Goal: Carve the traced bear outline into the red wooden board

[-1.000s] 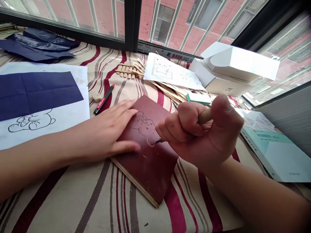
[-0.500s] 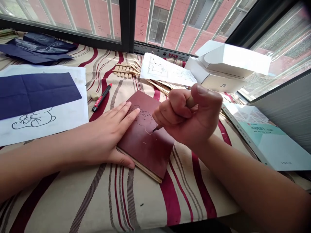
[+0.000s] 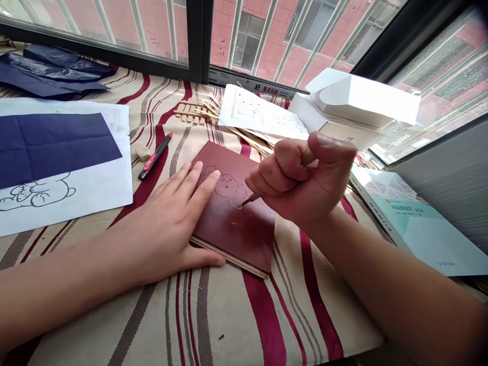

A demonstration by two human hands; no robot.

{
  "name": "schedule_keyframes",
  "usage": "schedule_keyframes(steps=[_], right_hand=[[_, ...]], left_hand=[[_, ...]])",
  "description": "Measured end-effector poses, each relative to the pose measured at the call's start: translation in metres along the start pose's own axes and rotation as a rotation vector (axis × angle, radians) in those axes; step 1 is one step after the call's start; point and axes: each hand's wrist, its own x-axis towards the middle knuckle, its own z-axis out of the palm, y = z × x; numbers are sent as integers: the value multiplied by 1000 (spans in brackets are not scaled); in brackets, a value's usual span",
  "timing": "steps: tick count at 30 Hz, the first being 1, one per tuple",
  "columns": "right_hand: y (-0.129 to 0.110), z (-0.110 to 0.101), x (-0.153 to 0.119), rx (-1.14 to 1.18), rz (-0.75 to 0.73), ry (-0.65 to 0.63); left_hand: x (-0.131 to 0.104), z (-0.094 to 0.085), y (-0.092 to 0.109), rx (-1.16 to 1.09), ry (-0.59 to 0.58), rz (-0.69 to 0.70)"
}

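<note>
right fingers (image 3: 290,158) gripped a tool (image 3: 252,197), apparently incising the board (image 3: 246,234) under spread left fingers (image 3: 204,192); next stroke likely required steady bracing.

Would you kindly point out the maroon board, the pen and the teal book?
Maroon board (image 3: 247,236), head view, bare top face.
Pen (image 3: 155,156), head view, mid-barrel.
Teal book (image 3: 427,236), head view, front cover.

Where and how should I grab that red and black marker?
I'd pinch the marker at mid-barrel from above, fingers across its long sides, since it's slim and lies flat, slanted on the striped cloth. Watch the small pale lump beside it.
</note>
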Motion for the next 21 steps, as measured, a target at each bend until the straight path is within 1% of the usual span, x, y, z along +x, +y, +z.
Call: schedule_keyframes(steps=[5,8,15,18,21], right_hand=[[-8,6,-5,7,-13,-16],[-10,6,-7,-34,27,-30],[-12,11,-10,-62,41,-4],[-12,14,-7,-30,39,-50],[-7,11,-2,51,19,-102]], left_hand=[[-3,0,-2,-65,7,5],[-4,1,1,-63,6,-13],[-8,9,13,28,99,-7],[-9,11,14,49,130,-3],[-10,10,16,69,133,-4]])
